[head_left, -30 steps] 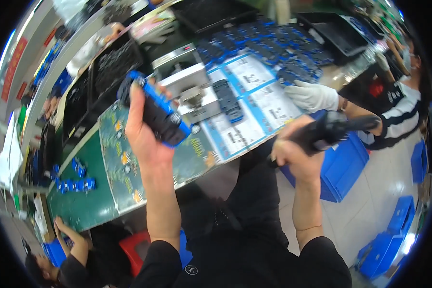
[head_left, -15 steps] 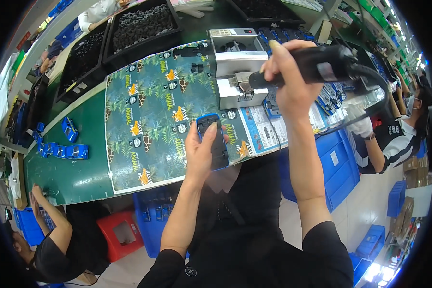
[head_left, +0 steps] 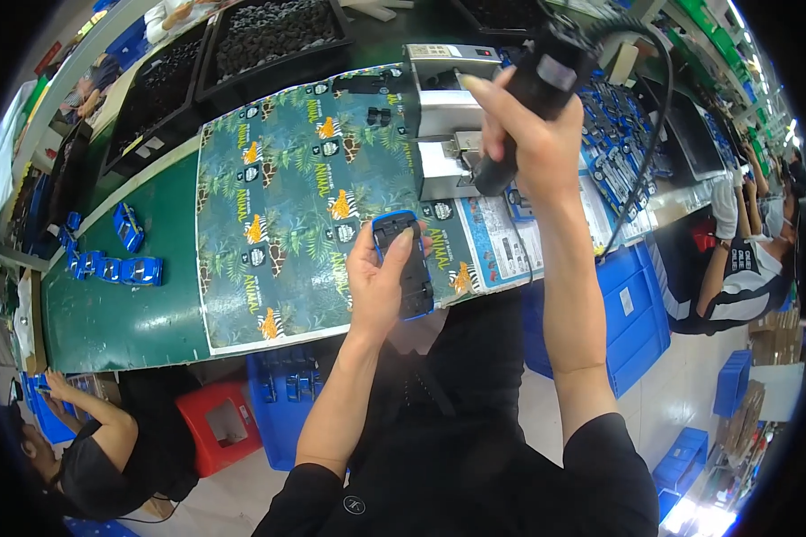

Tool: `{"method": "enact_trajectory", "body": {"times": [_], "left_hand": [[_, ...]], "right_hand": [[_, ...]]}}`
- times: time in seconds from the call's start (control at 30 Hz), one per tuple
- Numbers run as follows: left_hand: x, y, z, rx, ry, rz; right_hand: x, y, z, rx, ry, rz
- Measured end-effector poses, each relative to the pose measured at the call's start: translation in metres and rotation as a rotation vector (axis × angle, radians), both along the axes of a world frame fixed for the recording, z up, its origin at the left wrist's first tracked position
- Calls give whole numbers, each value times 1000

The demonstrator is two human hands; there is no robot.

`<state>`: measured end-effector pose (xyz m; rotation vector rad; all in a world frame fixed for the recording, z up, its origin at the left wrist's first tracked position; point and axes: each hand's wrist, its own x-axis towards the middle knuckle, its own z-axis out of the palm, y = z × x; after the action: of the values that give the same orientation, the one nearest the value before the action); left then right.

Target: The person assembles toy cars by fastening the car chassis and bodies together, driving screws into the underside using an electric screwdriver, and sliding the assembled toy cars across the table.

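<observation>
My left hand (head_left: 381, 282) grips a blue toy car (head_left: 412, 268) near the table's front edge, its black underside facing up and my thumb laid across it. My right hand (head_left: 537, 134) is wrapped around a black electric screwdriver (head_left: 546, 76) with a cable, raised up and to the right of the car. The tool's narrow end points down and left, apart from the toy car. Just left of that end stands a silver metal dispenser box (head_left: 443, 170), partly hidden behind the screwdriver and my fingers.
A printed animal-pattern sheet (head_left: 304, 206) covers the green table (head_left: 170, 322). Several blue toy cars (head_left: 121, 270) sit at the left, more at the right. Black bins of small dark parts (head_left: 273, 40) line the back. Co-workers sit on both sides; a red stool (head_left: 219, 430) and blue crates (head_left: 622, 313) stand below.
My right hand has tilted the screwdriver more upright, and its narrow end has moved off the dispenser's front, down and slightly right. My left hand holds the toy car almost in place.
</observation>
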<state>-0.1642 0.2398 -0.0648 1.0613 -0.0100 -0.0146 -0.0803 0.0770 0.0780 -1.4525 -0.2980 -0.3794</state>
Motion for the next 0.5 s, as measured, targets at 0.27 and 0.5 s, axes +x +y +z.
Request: {"method": "enact_trajectory", "body": {"times": [0.27, 0.5], "left_hand": [[-2, 1, -1, -3, -24, -15], [0, -2, 0, -16, -24, 3]], "right_hand": [[-57, 17, -3, 393, -262, 148], [-55, 41, -24, 305, -313, 184]]}}
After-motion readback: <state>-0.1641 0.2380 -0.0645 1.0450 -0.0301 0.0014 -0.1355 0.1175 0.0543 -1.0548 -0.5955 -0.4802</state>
